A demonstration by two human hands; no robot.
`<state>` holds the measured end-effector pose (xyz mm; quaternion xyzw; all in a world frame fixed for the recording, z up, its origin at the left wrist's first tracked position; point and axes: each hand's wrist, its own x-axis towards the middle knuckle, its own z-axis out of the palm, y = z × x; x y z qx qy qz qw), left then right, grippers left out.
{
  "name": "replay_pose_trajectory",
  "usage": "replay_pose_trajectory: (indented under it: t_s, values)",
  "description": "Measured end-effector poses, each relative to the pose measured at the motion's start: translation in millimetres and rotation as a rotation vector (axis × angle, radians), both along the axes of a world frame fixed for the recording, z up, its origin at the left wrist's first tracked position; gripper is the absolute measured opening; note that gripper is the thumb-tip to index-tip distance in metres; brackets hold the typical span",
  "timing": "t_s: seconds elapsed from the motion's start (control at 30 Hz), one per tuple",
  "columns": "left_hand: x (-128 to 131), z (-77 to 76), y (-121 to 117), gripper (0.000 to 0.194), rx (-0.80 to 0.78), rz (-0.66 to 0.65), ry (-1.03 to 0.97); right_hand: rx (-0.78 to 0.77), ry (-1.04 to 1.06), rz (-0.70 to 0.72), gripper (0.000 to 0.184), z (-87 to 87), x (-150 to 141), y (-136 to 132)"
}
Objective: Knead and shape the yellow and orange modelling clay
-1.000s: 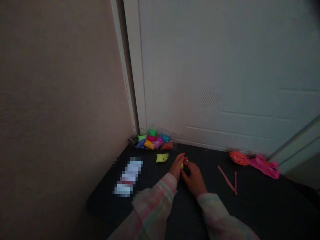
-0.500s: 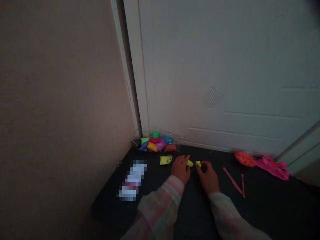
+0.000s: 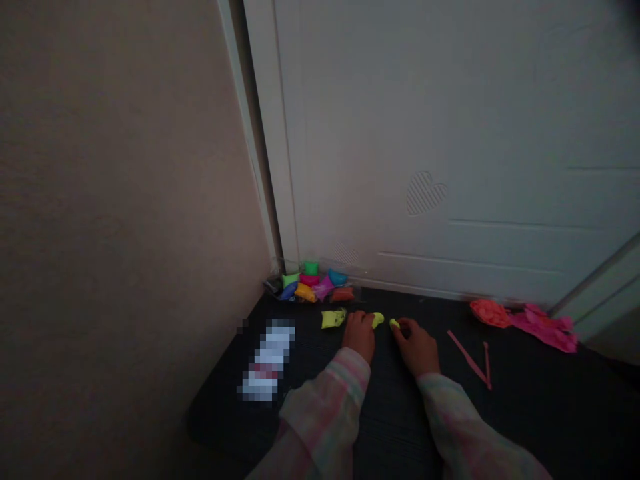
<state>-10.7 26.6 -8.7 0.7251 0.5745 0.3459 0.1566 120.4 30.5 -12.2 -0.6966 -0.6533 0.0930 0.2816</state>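
My left hand (image 3: 359,335) is closed around a lump of yellow modelling clay (image 3: 379,320), which sticks out past the fingertips. Between the thumb and fingers of my right hand (image 3: 417,345) a smaller piece of yellow clay (image 3: 395,323) is pinched. A narrow gap of dark table separates the two pieces. Just left of my left hand lies a yellow packet (image 3: 332,319), crumpled at its right end. Both hands are low over the black table (image 3: 390,427).
Several coloured clay packets (image 3: 306,291) lie in clear plastic at the back left. A pixelated white item (image 3: 269,360) is on the left. To the right are a bent pink strip (image 3: 473,363), an orange-red bundle (image 3: 490,313) and crumpled pink material (image 3: 545,327). A white door (image 3: 360,133) stands behind.
The gap between the two clay pieces has widened slightly. My left hand has shifted a little left, and more of its clay lump shows; my right hand has barely moved.
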Motion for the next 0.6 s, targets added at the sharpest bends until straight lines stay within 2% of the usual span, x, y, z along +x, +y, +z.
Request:
replay_pose_trajectory:
  t_s: [0.17,0.33,0.47,0.6]
  values:
    - [0,1.1,-3,0.034,0.12,0.033,0.015,0.013,0.006,0.0,0.028,-1.1,1,2]
    - [-14,11.8,-3,0.04,0.229,0.102,0.088,0.043,0.045,0.005,0.03,-3.3,3,2]
    - [-41,19.0,5,0.047,0.258,0.291,0.184,0.046,0.055,0.008,0.03,-2.4,4,0]
    - [-61,15.5,11,0.049,0.236,0.5,0.227,0.038,0.058,0.011,0.028,-1.1,3,0]
